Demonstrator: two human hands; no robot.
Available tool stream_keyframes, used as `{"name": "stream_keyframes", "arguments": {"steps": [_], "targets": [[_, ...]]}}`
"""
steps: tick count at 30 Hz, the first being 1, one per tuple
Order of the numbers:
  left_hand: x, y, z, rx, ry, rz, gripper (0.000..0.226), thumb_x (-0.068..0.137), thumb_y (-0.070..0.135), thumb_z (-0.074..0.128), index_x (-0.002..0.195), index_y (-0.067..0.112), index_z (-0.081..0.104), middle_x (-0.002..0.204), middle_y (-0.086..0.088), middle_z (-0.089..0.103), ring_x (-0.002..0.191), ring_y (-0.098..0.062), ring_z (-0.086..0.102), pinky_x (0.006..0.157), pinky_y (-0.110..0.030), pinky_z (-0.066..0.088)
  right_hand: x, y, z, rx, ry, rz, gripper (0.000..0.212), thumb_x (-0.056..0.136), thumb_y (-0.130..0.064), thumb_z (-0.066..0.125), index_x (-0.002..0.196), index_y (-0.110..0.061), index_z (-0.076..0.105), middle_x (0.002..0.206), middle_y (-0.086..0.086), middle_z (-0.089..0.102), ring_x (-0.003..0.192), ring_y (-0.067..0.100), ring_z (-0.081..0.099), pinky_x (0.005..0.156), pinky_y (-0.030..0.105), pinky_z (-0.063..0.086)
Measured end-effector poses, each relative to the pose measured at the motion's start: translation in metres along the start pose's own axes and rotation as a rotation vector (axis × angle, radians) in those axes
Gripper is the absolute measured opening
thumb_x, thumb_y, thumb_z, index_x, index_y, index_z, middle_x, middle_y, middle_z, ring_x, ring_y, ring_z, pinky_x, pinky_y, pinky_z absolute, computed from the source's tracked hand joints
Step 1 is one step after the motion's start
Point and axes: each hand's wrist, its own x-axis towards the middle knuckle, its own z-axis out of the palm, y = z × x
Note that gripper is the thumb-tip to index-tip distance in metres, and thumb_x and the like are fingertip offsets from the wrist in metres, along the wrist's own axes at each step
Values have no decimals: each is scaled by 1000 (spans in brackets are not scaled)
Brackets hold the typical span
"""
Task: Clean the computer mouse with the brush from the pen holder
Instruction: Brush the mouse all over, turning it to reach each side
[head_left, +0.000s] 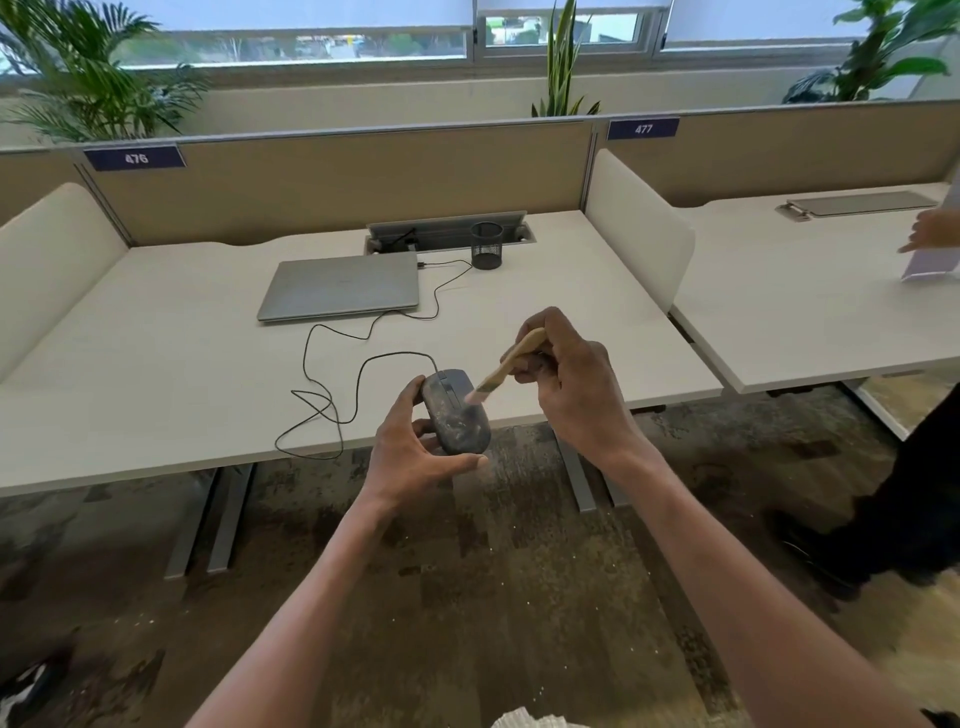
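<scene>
A dark grey wired computer mouse (457, 415), speckled with pale dust, is held in the air just past the desk's front edge. My left hand (415, 457) grips it from below and the left side. My right hand (571, 384) holds a small wooden-handled brush (506, 366) pointing down-left, and its pale bristles touch the mouse's top right side. The mouse's black cable (332, 384) loops over the white desk (182, 374) back to a closed silver laptop (340, 287). A black mesh pen holder (487, 245) stands behind the laptop's right corner.
Beige partitions with the labels 476 and 477 close the back of the desks. A white divider (639, 228) separates my desk from the right one, where another person's hand (930, 231) and dark leg (893, 514) show. Metal desk legs stand on patterned carpet.
</scene>
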Motion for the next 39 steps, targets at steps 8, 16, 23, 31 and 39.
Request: {"name": "stream_keyframes", "arguments": {"steps": [8, 16, 23, 31, 39], "targets": [[3, 3, 0, -35, 8, -11, 119, 52, 27, 99, 149, 18, 32, 148, -6, 45, 104, -18, 66, 77, -25, 62, -11, -5, 7, -133, -159, -146, 27, 93, 7, 60, 111, -11, 51, 92, 4, 70, 78, 13, 68, 69, 17, 57], [4, 7, -1, -31, 14, -16, 117, 49, 34, 99, 146, 21, 35, 147, -5, 47, 98, -22, 71, 72, -31, 64, -3, -11, 3, -123, -76, -173, 23, 94, 3, 62, 113, -8, 53, 94, 6, 71, 78, 16, 70, 69, 27, 61], [3, 8, -5, -67, 21, -47, 118, 44, 39, 98, 144, 22, 37, 141, -1, 51, 94, -20, 73, 70, -35, 64, -19, -11, 4, -156, -184, -186, 24, 93, 6, 61, 109, -9, 55, 93, 5, 70, 82, 15, 70, 71, 18, 58], [5, 4, -5, -47, 34, -48, 114, 48, 36, 99, 143, 20, 39, 140, -4, 52, 98, -22, 72, 71, -35, 64, -18, -7, -7, -96, -119, -164, 23, 92, 7, 61, 110, -7, 55, 97, 5, 72, 83, 15, 70, 72, 24, 59], [7, 5, -8, -59, 67, -67, 117, 47, 36, 99, 145, 18, 38, 141, -6, 53, 96, -22, 73, 74, -41, 64, -29, -6, -5, -133, -202, -178, 23, 91, 8, 62, 109, -7, 58, 93, 0, 69, 78, -3, 60, 68, 3, 45]]}}
